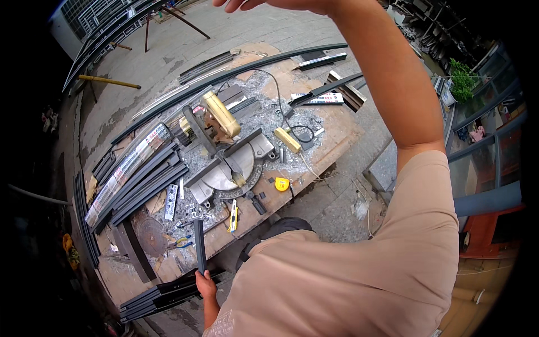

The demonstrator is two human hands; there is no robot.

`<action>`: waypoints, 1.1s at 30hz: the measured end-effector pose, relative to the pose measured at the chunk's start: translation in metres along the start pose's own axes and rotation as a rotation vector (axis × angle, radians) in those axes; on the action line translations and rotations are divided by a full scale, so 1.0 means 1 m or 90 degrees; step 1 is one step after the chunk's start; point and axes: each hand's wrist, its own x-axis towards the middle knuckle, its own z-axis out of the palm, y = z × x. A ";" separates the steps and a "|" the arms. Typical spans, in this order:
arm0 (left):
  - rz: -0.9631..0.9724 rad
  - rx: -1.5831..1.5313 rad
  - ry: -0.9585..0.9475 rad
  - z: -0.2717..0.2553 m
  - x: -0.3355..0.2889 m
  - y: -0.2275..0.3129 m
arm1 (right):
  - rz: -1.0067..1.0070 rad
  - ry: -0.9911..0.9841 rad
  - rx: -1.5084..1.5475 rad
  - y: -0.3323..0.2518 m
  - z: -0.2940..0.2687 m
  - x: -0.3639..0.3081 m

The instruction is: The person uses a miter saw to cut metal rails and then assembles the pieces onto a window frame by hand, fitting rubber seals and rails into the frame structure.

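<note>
My left hand (206,285) is closed round the lower end of a short dark grey metal profile (200,247), which points up toward the table edge. My right arm is raised high across the view. At the top edge my right hand (269,3) is partly cut off, its fingers stretched out and nothing seen in them. Beyond the profile stands a miter saw (219,160) with a cream motor housing. Nearer the table edge lie a yellow utility knife (233,218), a yellow tape measure (282,184) and pliers (182,242).
Metal shavings cover much of the wooden worktable (337,140). Long dark profiles (146,188) are stacked left of the saw, with more profiles (163,295) at the near left corner. A cream power strip (287,140) with a cable lies right of the saw.
</note>
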 end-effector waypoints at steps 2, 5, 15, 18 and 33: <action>0.013 -0.024 0.004 -0.005 -0.009 -0.012 | -0.004 0.061 0.118 -0.016 -0.004 -0.032; 0.031 -0.060 -0.018 -0.007 -0.016 -0.017 | -0.012 0.084 0.169 -0.061 0.012 -0.100; -0.022 -0.115 -0.012 -0.082 -0.081 -0.059 | 0.108 -0.517 0.491 -0.164 0.330 -0.211; -0.042 -0.140 0.010 -0.097 -0.099 -0.066 | 0.128 -0.581 0.444 -0.180 0.421 -0.226; -0.068 -0.177 0.165 -0.104 -0.161 -0.025 | 0.364 -0.687 0.496 -0.170 0.589 -0.231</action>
